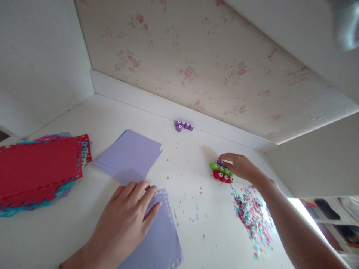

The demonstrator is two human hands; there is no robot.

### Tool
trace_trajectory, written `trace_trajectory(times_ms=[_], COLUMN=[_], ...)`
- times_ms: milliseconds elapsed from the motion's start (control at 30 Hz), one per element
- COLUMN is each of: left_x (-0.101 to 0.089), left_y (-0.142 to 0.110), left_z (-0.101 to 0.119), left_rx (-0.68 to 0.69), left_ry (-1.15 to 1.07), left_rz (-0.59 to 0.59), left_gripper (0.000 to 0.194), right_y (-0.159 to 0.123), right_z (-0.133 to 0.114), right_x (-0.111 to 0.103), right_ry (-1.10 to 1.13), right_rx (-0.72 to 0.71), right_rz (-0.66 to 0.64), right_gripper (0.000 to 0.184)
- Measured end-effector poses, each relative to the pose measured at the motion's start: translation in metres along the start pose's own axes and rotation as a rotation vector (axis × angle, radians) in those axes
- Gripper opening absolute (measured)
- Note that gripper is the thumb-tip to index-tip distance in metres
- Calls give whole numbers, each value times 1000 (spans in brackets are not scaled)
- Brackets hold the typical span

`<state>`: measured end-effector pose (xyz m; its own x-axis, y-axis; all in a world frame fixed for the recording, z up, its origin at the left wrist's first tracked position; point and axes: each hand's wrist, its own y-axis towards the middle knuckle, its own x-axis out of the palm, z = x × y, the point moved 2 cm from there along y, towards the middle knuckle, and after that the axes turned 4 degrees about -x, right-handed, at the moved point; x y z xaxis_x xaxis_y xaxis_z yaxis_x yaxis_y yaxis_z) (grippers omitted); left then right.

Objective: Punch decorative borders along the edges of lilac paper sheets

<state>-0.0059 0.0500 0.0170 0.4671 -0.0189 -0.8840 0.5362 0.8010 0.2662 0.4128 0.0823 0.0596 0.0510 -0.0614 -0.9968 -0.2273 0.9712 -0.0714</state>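
Note:
My left hand (126, 215) lies flat with fingers spread on a purple sheet of paper (165, 239), which has small punched holes along its edges. At the right, my right hand (238, 164) is closed with its fingertips around a small purple craft punch (219, 162); part of the punch is hidden by the fingers. That punch is directly behind a row of green craft punches (221, 169) and a row of red craft punches (223, 176), all with round white-and-black tops.
A stack of purple paper (130, 153) lies beyond my left hand. Red punched sheets (42, 160) are piled at the left. More purple craft punches (185, 124) stand near the back wall. Loose confetti (254, 220) is heaped below my right arm, with scattered bits mid-table.

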Motion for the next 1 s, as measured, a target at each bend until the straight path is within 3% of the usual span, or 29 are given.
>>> trace_trajectory(times_ms=[133,333,433,533,667,800,900,1000], left_x=[2,3,3,3,1,-2,-5,-7], left_y=[-1,-1,1,2,2,1,3,5], left_z=[0,3,1,-1,-2,-1,-1,-3], left_rx=[-45,-48,-56,-90,-117,-113,-121,-104], left_ry=[72,68,43,7,-59,-123,-143,-191], left_rz=[-60,-122,-152,-176,-202,-215,-207,-226], left_gripper=[32,37,42,45,42,32,21,6], right_y=[29,124,167,189,188,169,141,95], right_z=[-31,-96,-109,-111,-112,-115,-126,-149], right_x=[-9,5,12,14,13,14,19,23], right_ry=[15,159,175,200,249,349,458,681], right_rx=[28,11,12,29,55,110,149,167], right_rz=[70,179,200,204,203,222,238,264], right_gripper=[33,44,50,45,28,20,22,23])
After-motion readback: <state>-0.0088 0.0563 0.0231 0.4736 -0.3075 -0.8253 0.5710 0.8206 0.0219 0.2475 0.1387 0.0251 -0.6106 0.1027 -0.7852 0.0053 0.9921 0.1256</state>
